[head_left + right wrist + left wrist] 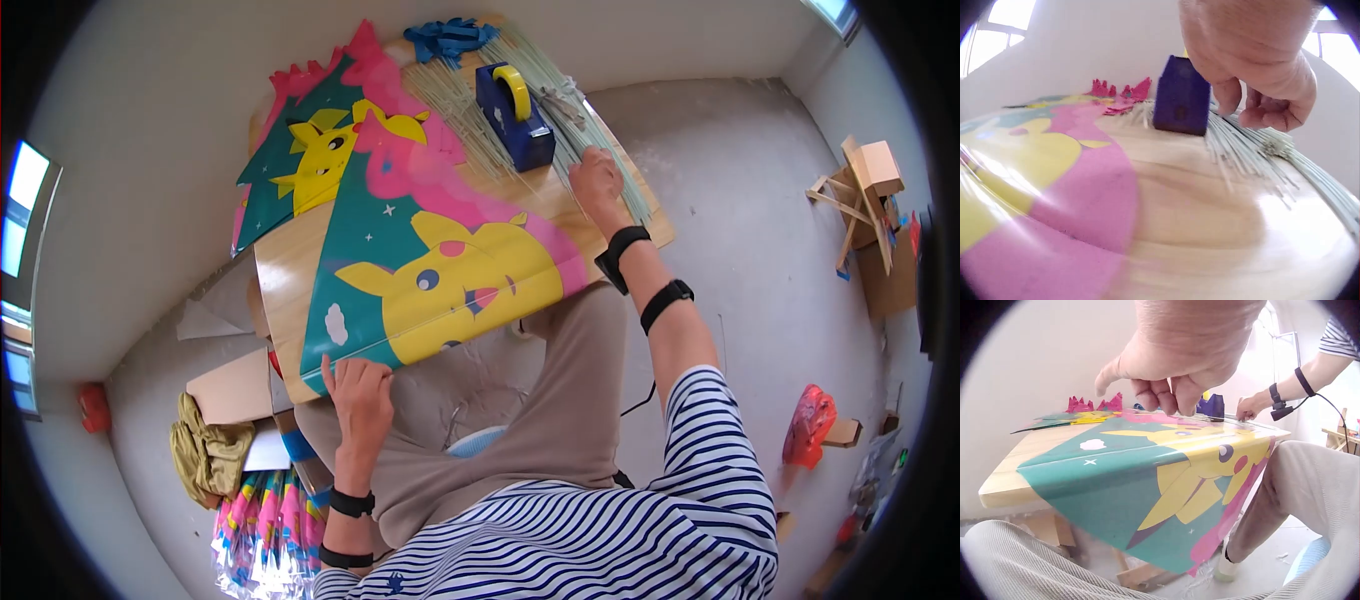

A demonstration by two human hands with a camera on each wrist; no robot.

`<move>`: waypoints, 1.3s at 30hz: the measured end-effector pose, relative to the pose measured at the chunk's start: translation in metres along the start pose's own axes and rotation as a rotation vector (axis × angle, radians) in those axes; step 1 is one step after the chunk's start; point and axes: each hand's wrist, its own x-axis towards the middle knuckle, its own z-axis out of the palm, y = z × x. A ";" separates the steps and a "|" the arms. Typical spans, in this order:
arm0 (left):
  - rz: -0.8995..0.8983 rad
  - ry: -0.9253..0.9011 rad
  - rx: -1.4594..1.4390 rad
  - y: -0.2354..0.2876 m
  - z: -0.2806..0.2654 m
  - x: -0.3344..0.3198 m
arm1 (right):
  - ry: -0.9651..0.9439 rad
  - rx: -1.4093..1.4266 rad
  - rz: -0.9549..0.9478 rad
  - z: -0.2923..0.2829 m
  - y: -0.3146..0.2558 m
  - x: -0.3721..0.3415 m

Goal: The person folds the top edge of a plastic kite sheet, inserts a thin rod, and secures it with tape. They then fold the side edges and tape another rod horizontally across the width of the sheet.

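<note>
A glossy green, pink and yellow cartoon-printed sheet covers the table's near side; part hangs over the front edge in the left wrist view. My left hand is at its near left corner, fingertips pointing down at the sheet. Across the table my right hand reaches to a spread of thin pale sticks. In the right wrist view its fingers bend down over the sticks, thumb close beside them; I cannot tell whether a stick is pinched. A blue tape dispenser with a yellow roll stands left of that hand.
More printed sheets lie at the table's far left, and blue strips at the back. Bare wooden tabletop shows on the left. Cardboard and a pile of shiny wrapped packs sit below left.
</note>
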 end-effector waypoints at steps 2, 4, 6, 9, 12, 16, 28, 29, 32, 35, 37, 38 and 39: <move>-0.017 -0.017 -0.005 0.000 -0.001 0.000 | -0.149 -0.084 0.041 0.005 0.010 0.011; -0.003 0.004 -0.028 0.003 0.001 0.002 | -0.124 -0.082 0.018 0.010 0.011 0.014; 0.004 0.014 -0.034 0.005 0.002 0.003 | -0.109 -0.076 -0.010 0.014 0.014 0.014; 0.009 0.002 -0.026 0.006 0.003 0.005 | -0.085 -0.246 -0.166 0.014 0.022 0.017; 0.018 -0.025 -0.025 0.007 0.002 0.005 | -0.007 -0.005 -0.002 0.011 0.026 0.029; 0.065 -0.003 -0.021 0.013 0.000 0.015 | -0.041 0.170 0.092 0.007 0.036 0.031; -0.185 -0.069 -0.643 0.028 -0.005 0.048 | -0.243 0.952 0.156 -0.092 0.040 -0.058; -0.250 -0.096 -0.775 0.030 -0.004 0.054 | -0.335 1.010 0.104 -0.111 0.033 -0.082; -0.335 -0.222 -1.305 0.040 0.001 0.073 | -0.616 1.091 0.030 -0.155 0.010 -0.149; -0.405 -0.309 -1.595 0.049 0.004 0.080 | -0.804 1.041 0.035 -0.172 -0.002 -0.194; -0.408 -0.336 -1.730 0.051 0.011 0.078 | -0.850 1.015 0.024 -0.175 -0.007 -0.209; -0.411 -0.320 -1.730 0.049 0.014 0.075 | -0.871 1.000 0.018 -0.176 -0.008 -0.213; -0.410 -0.303 -1.731 0.046 0.017 0.072 | -0.886 0.996 -0.003 -0.175 -0.007 -0.215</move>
